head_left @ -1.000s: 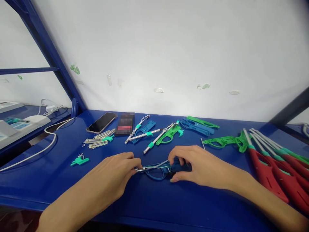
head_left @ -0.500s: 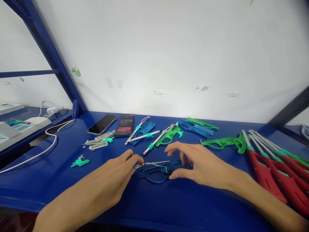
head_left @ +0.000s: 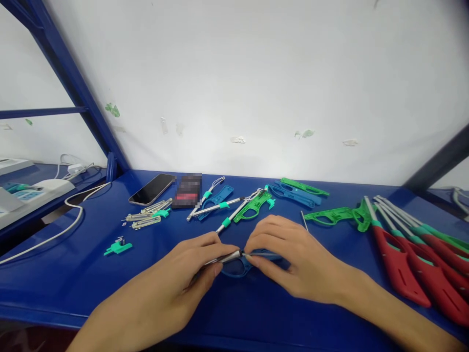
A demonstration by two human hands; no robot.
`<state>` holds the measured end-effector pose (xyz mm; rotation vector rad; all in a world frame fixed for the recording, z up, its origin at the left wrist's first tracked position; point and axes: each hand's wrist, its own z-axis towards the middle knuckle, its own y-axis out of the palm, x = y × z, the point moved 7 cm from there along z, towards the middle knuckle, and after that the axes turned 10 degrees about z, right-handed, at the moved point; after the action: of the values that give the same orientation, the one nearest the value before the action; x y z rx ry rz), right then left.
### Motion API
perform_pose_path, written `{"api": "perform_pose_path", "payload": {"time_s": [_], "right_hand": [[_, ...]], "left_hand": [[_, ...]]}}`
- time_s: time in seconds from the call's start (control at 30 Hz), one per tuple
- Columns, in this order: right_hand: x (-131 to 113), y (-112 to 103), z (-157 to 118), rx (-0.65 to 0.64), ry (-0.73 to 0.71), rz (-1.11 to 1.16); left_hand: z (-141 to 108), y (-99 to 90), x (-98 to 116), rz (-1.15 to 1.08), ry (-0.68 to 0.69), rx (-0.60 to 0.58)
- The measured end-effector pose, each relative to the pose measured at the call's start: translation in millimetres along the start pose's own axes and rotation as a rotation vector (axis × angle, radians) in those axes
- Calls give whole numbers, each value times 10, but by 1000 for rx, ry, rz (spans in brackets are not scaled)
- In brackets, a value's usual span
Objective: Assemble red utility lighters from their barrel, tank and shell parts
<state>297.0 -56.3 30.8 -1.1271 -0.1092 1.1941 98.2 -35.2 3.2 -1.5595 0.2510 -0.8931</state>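
My left hand (head_left: 183, 274) is closed around a metal lighter tube (head_left: 229, 256), whose dark end points right. At that end the fingertips of my right hand (head_left: 282, 256) are pinched together, and what they hold is too small and covered to make out. Beneath both hands lies a blue lighter handle shell (head_left: 236, 275) with a trigger loop, partly hidden by the fingers. Just beyond, another metal tube with a teal collar (head_left: 226, 222) leans by a green handle shell (head_left: 252, 208).
Several red lighters (head_left: 399, 264) lie at the right. Green shell pieces (head_left: 331, 215) and blue shells (head_left: 296, 194) are farther back. At left are a phone (head_left: 152, 189), small clear parts (head_left: 146, 220), a teal trigger piece (head_left: 117, 247) and a white cable (head_left: 78, 208).
My left hand has moved right with the metal tube, over the blue shell. My right hand has gone from spread fingers to a pinch at the tube's end.
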Motion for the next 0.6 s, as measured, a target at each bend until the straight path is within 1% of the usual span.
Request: {"api": "perform_pose_path", "payload": {"time_s": [0.23,0.43,0.6], "right_hand": [[-34,21,-30,22,-49,-34],[-21,52,-48,20,-80,-65],[-31,55,-54,1,-99,-102]], "left_hand": [[5,-92,69,-63,-7,21],[3,-64,91,-80,-12,-13],[16,-36,120,-31,3,-37]]}}
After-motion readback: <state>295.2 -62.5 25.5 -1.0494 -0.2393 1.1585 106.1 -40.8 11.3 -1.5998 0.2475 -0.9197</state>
